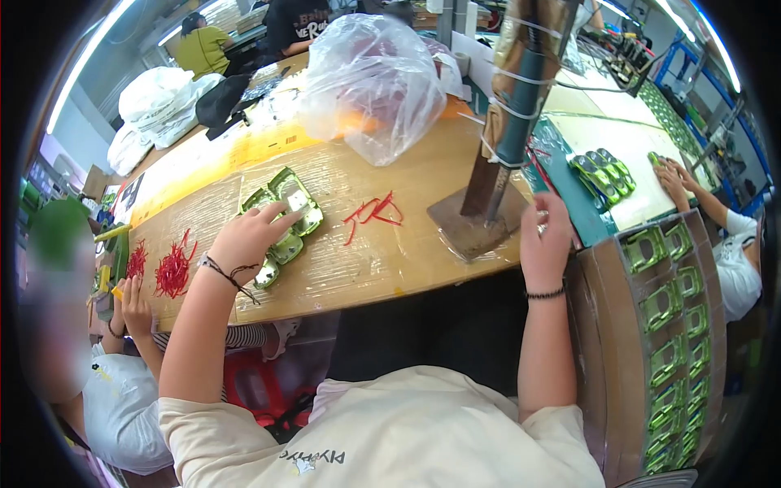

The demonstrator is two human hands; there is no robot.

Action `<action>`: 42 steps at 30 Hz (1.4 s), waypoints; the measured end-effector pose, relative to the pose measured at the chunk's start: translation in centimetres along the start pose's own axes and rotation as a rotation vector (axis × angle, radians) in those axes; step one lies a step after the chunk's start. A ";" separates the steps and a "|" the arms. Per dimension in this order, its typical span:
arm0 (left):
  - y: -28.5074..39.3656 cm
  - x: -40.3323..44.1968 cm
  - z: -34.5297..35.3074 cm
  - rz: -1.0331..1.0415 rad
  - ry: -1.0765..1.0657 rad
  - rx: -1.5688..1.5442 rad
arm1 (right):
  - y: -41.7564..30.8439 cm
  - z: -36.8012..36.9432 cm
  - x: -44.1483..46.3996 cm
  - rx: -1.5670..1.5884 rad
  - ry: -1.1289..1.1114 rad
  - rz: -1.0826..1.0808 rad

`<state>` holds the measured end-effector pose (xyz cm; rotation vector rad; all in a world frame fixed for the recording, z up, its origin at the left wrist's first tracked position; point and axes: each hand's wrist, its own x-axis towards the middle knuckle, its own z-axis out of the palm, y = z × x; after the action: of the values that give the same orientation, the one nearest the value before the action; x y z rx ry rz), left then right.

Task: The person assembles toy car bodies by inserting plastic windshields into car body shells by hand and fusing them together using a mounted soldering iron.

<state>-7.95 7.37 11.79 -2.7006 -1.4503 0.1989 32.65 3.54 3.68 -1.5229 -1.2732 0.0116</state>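
Left hand (250, 236) is spread over glossy green plastic shells (309, 215), centre-left of frame, probably steadying them; right hand (546, 240) curls centre-right, can't tell if pinching anything.

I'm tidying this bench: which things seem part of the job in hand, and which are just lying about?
Likely in the job:
green parts under the left hand
heaped red strips
cardboard tray with similar parts

Probably just lying about:
clear plastic bag
white bag

Bright ceiling tubes (89, 65), glare on plastic bag (370, 77), dark fisheye edges.
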 end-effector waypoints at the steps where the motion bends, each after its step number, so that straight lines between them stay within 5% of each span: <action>1: 0.0 -0.1 0.1 -0.009 0.009 -0.024 | -0.6 0.2 1.0 0.024 -0.050 0.105; 4: -0.1 -0.9 1.5 -0.014 0.190 0.035 | 1.0 1.2 3.6 -0.242 -0.236 -0.048; 7: 0.1 -2.6 2.9 -0.097 0.374 0.021 | 2.8 3.6 6.4 -0.518 -0.168 -0.111; 10: 0.0 -4.8 4.7 -0.163 0.416 -0.056 | 2.0 4.5 8.9 -0.646 -0.345 -0.042; 14: 0.3 -7.1 6.3 -0.229 0.518 -0.196 | -1.0 4.5 9.5 -0.592 -0.370 -0.067; 17: 0.4 -7.7 7.5 -0.249 0.607 -0.407 | 5.0 8.5 11.5 0.053 -0.425 -0.098; 24: 1.6 -7.7 8.5 -0.357 0.699 -0.444 | 8.1 12.3 13.7 0.408 -0.598 -0.101; 29: 1.6 -8.0 8.5 -0.389 0.714 -0.461 | 15.4 16.2 14.4 0.327 -0.519 -0.019; 31: 1.6 -7.9 8.5 -0.396 0.724 -0.459 | 8.5 12.6 13.4 -0.346 -0.551 -0.289; 34: 1.6 -7.8 8.5 -0.391 0.744 -0.426 | 7.1 11.9 14.0 -0.167 -0.532 -0.437; 35: 1.6 -7.8 8.5 -0.392 0.750 -0.420 | 4.7 10.7 13.9 0.007 -0.670 -0.070; 42: 1.3 -7.8 9.3 -0.410 0.756 -0.387 | 6.2 12.5 15.7 0.349 -0.648 0.114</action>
<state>-12.48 0.17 3.09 -2.1890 -1.8048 -1.0865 36.11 24.27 3.35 -1.3199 -1.5754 0.8165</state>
